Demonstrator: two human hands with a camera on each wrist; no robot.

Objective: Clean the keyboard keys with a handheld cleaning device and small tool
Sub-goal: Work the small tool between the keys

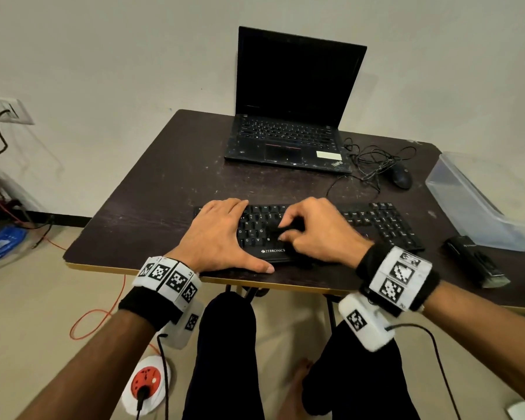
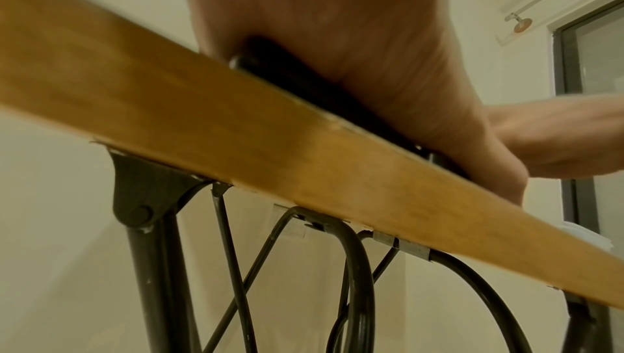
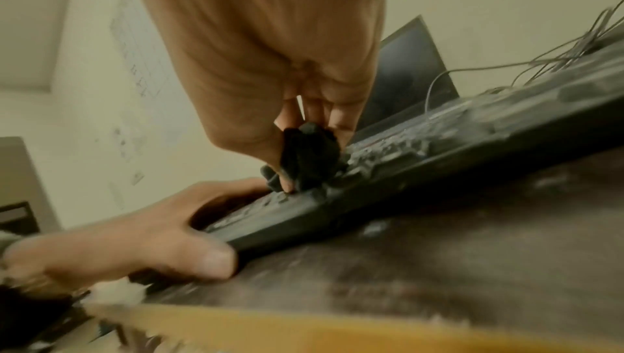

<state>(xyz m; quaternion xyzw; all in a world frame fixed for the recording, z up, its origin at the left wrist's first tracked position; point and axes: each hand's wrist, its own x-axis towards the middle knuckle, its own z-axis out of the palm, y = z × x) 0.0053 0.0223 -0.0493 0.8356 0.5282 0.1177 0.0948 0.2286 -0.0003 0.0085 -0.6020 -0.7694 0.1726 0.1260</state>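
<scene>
Your left hand (image 1: 217,234) lies flat on the left end of the Zebronics keyboard (image 1: 376,222), fingers straight and close together, thumb along the near edge. If this hand lifts, the keyboard can slide on the table (image 1: 152,189). Right of those fingers, your right hand (image 1: 319,230) pinches a small black tool (image 3: 309,158) with curled fingertips, its tip down on the middle keys. I judge that hard pressure could pop a keycap, or the tool could slip.

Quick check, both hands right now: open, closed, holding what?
Left hand: open, fingers flat on the keyboard, thumb at its front edge.
Right hand: closed, pinching a small black tool against the keys.
</scene>
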